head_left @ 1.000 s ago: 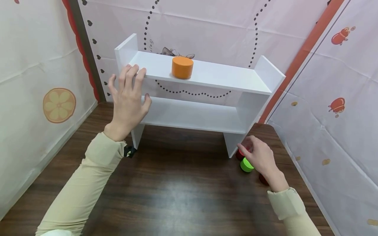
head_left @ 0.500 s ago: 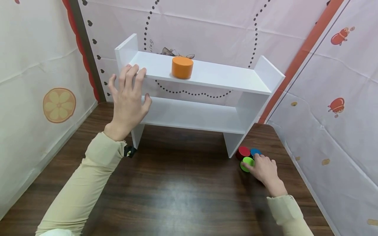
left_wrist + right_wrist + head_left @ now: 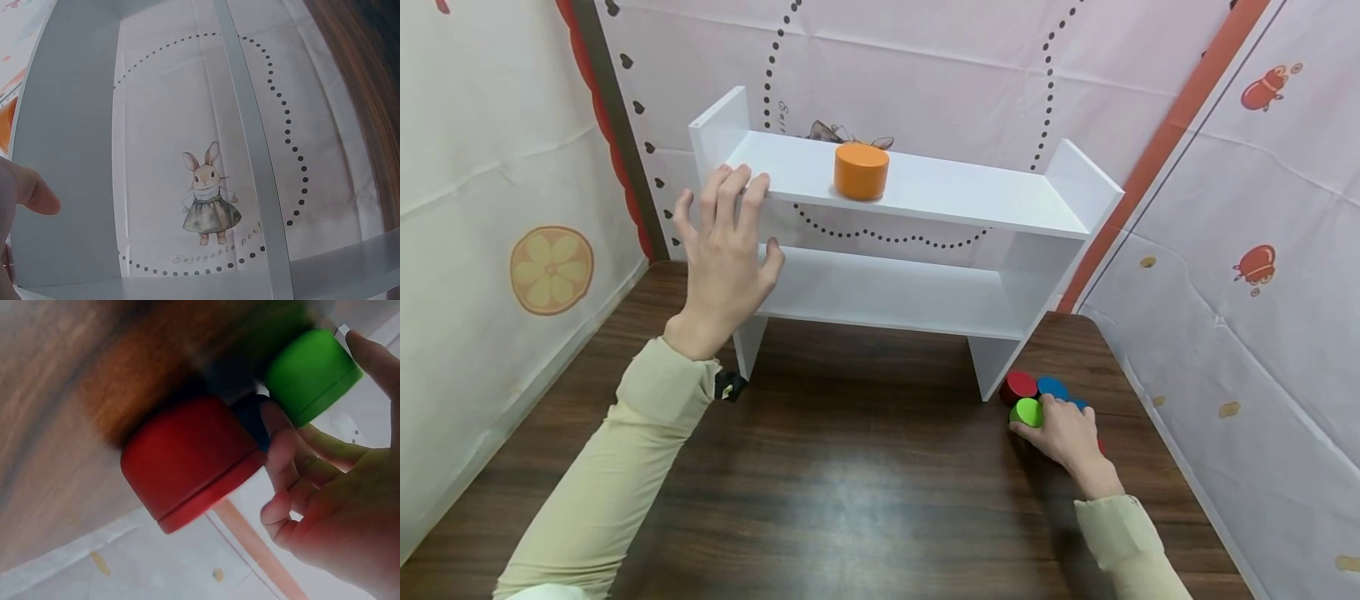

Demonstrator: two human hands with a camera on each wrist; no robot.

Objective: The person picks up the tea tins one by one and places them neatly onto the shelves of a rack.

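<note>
One orange block [image 3: 861, 170] is already set on the top board of the white shelf [image 3: 940, 196], left of that board's middle, while the lower board is bare. Beside the shelf's right foot a cluster of blocks is left on the table: a red block [image 3: 1018, 387] touching the foot, a blue block [image 3: 1052, 388] just right of it, and a green block [image 3: 1027, 412] in front of both; another red one is partly hidden under the hand. The green block is pinched by the curled fingers and thumb of the right hand [image 3: 1063, 432] and is not yet lifted. The shelf's left end is steadied by the left hand [image 3: 726, 258], fingers straight and released against the top board's front edge. The shelf is carried by a dark wooden table [image 3: 850, 492], and the table is enclosed by pale pink cloth printed with a dotted ring, a rabbit [image 3: 206, 194], an orange slice and red beetles
</note>
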